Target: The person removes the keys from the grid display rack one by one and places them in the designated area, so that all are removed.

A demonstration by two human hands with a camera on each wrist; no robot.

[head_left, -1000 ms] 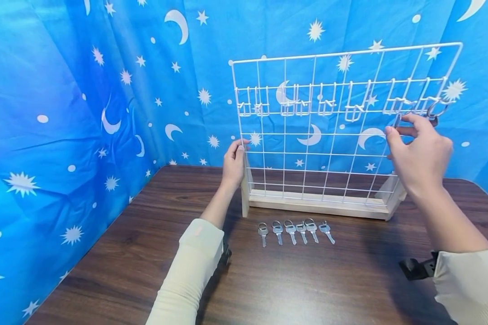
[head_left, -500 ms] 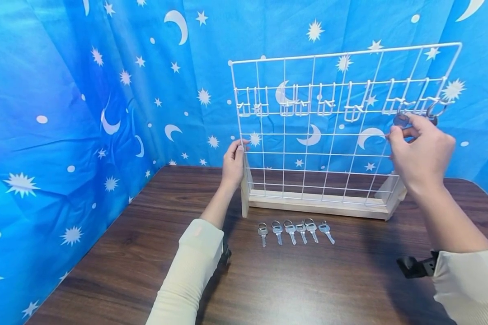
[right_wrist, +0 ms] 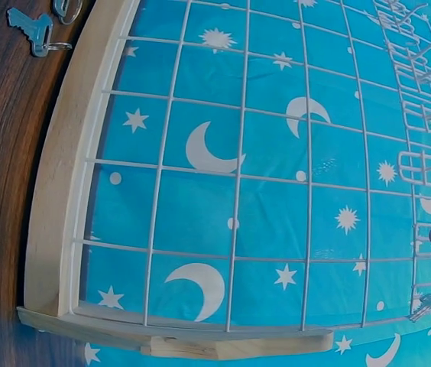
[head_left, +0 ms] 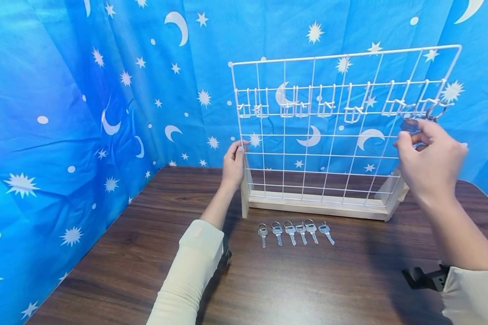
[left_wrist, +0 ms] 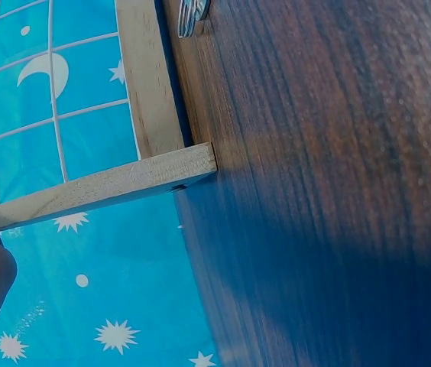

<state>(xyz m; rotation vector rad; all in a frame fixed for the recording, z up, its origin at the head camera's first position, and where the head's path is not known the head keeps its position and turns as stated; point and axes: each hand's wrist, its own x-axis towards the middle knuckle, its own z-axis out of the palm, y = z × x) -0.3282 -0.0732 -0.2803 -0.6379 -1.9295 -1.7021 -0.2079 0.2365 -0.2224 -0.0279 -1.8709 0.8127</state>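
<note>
In the head view, my left hand [head_left: 233,163] grips the left side of a white wire grid rack [head_left: 307,134] where its wooden upright begins. My right hand [head_left: 431,158] is at the rack's upper right, pinching a key [head_left: 409,126] between thumb and index finger. The key's ring is by a white hook; I cannot tell if it is over the prong. Another key ring [head_left: 434,111] hangs on the rightmost hook, its key mostly behind my hand. Several silver keys with rings [head_left: 290,231] lie in a row on the table before the rack.
The rack's wooden base [head_left: 317,206] stands on a dark wood-grain table [head_left: 268,284]. Several white double-wire hooks [head_left: 354,114] line the upper grid. A blue star-and-moon cloth [head_left: 199,122] hangs close behind and to the left.
My right hand has shifted slightly right and down, the key moving and turning with it. The left hand stays in place on the rack. The keys on the table have not moved.
</note>
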